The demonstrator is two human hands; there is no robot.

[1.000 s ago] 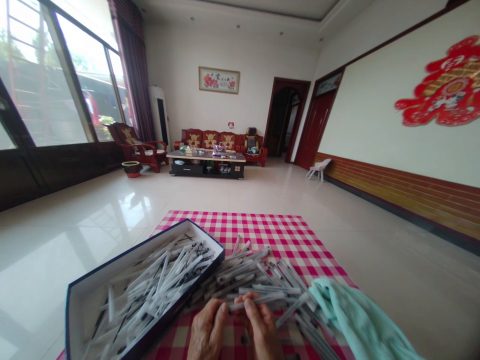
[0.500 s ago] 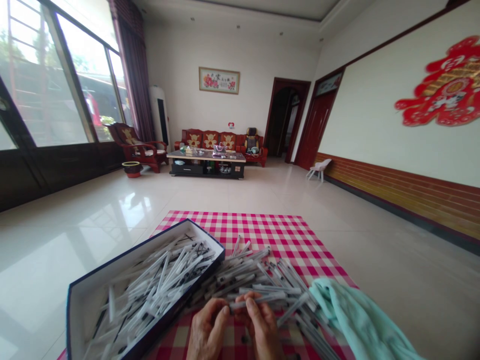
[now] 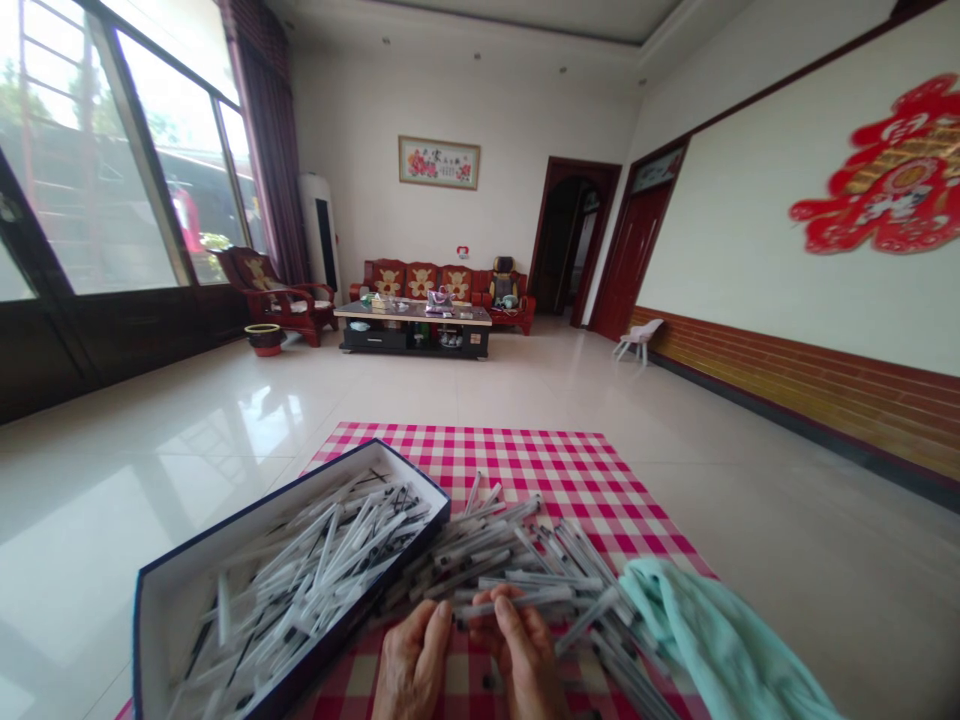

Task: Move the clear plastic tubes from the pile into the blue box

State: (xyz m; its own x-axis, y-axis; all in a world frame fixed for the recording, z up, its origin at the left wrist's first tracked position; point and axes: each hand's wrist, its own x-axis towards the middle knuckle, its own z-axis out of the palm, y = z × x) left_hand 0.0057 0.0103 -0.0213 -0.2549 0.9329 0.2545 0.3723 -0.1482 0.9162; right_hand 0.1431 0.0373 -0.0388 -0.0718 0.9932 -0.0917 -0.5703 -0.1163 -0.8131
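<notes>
A white translucent pen (image 3: 480, 610) lies nearly level between the thumb and fingers of my right hand (image 3: 529, 655). Its black end points left. My left hand (image 3: 412, 655) is closed beside that end, with the thumb pressed along the curled fingers; what they hold, if anything, is hidden. Beyond and around my hands spreads a loose pile of similar pens (image 3: 480, 545), many with dark ends. To the left a dark-blue box (image 3: 142, 640) with a white inside holds a heap of white tubes and thin black sticks.
A mint-green cloth (image 3: 705, 620) lies at the right of the pile. Everything sits on a pink-and-white checked tablecloth (image 3: 525, 450). Farther off stand a low coffee table (image 3: 412, 315), a wooden sofa (image 3: 409, 275), an armchair (image 3: 277, 290) and a small chair (image 3: 639, 340).
My left thumb and fingers have drawn slightly left, away from the pen's black end, and the thumb has straightened. My right hand keeps the pen almost in place.
</notes>
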